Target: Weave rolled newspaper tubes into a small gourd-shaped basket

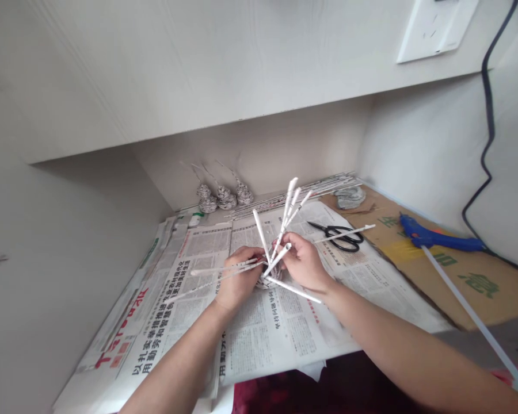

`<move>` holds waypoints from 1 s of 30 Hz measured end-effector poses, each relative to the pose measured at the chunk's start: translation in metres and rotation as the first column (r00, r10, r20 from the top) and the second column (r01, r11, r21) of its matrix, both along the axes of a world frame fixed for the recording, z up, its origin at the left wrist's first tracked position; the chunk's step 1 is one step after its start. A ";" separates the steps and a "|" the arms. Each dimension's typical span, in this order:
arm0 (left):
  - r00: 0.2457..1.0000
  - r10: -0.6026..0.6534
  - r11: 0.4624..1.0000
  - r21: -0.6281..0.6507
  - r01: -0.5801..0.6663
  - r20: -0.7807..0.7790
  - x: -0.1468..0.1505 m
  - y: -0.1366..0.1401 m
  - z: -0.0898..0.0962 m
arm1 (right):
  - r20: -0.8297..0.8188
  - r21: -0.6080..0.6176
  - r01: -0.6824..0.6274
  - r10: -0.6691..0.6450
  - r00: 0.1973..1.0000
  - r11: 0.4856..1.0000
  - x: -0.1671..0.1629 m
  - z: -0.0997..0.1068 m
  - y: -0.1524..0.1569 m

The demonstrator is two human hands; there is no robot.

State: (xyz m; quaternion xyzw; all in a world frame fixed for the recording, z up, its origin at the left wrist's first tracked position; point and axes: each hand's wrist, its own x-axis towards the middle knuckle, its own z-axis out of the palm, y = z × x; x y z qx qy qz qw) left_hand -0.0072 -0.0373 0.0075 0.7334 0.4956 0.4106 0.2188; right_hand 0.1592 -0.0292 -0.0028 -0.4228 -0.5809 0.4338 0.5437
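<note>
Between my two hands is a small woven piece of rolled newspaper tubes [264, 283], its white paper ends sticking out on several sides. My left hand [240, 276] is closed round its left side, with two thin tubes passing out leftward by the fingers. My right hand [303, 261] pinches the right side near the base of the upright tubes [287, 213]. One loose end points down right below my right hand. The woven body is largely hidden by my fingers.
Newspaper sheets [190, 310] cover the table. Black scissors [339, 236] lie to the right, a blue glue gun [435, 236] on cardboard [470, 287] beyond. Three woven gourd shapes [227, 197] stand at the back beside a bundle of paper tubes [302, 195]. A black cord [487, 115] hangs at right.
</note>
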 end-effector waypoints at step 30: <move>0.999 0.042 0.998 0.050 -0.044 0.029 0.000 -0.002 0.002 | 0.191 0.018 -0.108 0.103 0.976 0.994 0.001 0.010 -0.016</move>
